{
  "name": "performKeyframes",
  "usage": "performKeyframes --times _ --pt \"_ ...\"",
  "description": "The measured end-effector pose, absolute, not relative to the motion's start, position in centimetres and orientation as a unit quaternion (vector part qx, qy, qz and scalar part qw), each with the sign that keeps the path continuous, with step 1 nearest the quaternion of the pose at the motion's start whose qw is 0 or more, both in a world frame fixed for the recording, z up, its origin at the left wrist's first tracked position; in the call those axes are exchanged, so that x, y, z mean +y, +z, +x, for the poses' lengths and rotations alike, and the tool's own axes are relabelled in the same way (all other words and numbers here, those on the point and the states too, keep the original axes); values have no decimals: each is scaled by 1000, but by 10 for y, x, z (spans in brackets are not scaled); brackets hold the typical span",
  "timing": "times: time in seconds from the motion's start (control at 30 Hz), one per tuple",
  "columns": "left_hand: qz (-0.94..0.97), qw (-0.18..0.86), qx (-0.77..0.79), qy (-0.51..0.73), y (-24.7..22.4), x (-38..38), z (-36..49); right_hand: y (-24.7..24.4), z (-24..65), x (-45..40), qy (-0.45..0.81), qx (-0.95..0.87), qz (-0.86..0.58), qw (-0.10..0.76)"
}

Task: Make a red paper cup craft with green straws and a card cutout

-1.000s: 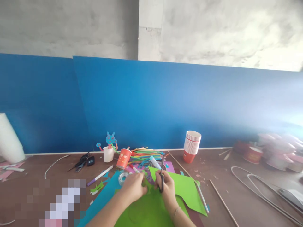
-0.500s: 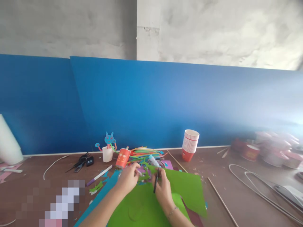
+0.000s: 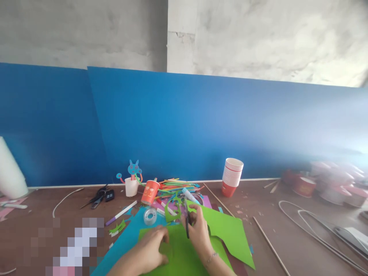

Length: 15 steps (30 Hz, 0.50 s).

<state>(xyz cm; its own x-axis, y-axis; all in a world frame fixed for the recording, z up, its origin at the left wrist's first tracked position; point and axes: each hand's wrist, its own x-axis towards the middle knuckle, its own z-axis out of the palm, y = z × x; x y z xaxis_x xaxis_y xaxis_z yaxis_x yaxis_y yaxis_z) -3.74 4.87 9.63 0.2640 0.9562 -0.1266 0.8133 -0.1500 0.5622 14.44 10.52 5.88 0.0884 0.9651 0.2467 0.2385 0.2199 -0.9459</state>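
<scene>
Bright green paper (image 3: pixel 184 260) with cut edges lies in front of me, over a blue sheet (image 3: pixel 123 245). My right hand (image 3: pixel 197 228) is closed round dark-handled scissors (image 3: pixel 187 222), blades pointing away from me. My left hand (image 3: pixel 153 245) is above the left part of the green paper, thumb and fingers apart with nothing between them; whether it touches the paper I cannot tell. A roll of clear tape (image 3: pixel 150 216) lies just beyond it. Cut green scraps (image 3: pixel 172 214) and several markers (image 3: pixel 169 209) lie ahead of both hands.
At the back stand a white cup with a blue paper figure (image 3: pixel 131 187), a tilted red cup (image 3: pixel 150 192), colored sticks (image 3: pixel 178 186) and stacked paper cups (image 3: pixel 232 176). A purple marker (image 3: pixel 120 213) and black keys (image 3: pixel 109 195) lie left; a wooden stick (image 3: pixel 270 245) and cable (image 3: pixel 316 237) right.
My left hand has drawn back from the scraps toward me, over the green paper, uncovering the tape roll and markers. My right hand stays nearly in place with the scissors.
</scene>
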Motion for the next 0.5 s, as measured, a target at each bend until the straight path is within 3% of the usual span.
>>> performKeyframes --times 0.2,0.3,0.37,0.5 --pt "712 356 575 190 102 66 -57 74 145 97 276 -704 -549 357" --pt "691 395 585 155 103 71 -76 80 144 93 212 -761 -539 294" --pt "684 367 619 116 103 70 -82 83 143 91 185 -786 -527 266" --pt "727 206 637 152 107 59 -69 89 142 88 170 -795 -534 233"
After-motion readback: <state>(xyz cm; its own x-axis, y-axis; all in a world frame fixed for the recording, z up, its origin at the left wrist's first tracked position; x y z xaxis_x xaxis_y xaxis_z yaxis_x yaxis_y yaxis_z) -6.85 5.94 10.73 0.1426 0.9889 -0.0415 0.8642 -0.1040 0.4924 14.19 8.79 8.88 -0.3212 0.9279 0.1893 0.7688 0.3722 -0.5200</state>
